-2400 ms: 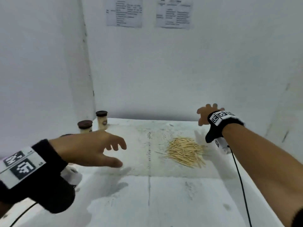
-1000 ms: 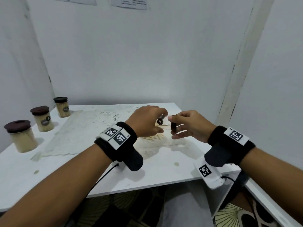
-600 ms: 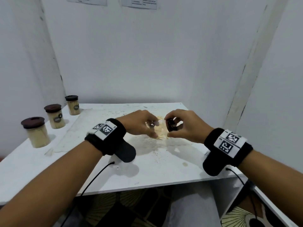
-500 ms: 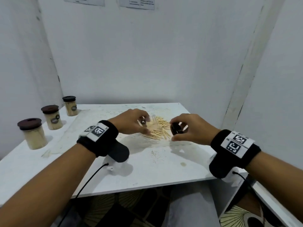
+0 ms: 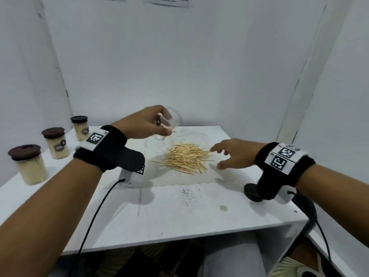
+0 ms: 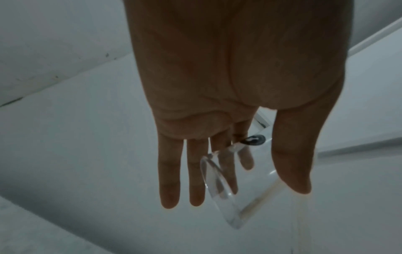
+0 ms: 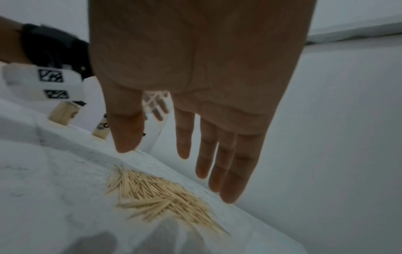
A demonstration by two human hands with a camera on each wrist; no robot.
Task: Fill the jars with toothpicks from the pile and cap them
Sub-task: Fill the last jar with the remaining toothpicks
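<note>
No word, brand or number can be read anywhere. Two printed paper sheets (image 5: 166,1) are taped high on the back wall, but their lines of type are too small and blurred to make out. The wristband on the left arm (image 5: 96,137) and the wristband on the right arm (image 5: 283,158) each carry black-and-white square coded markers, patterns rather than letters. The capped jars (image 5: 56,143) at the counter's left edge bear small dark oval labels whose print is illegible. The clear jar (image 5: 168,124) shows a dark oval label, also unreadable.
</note>
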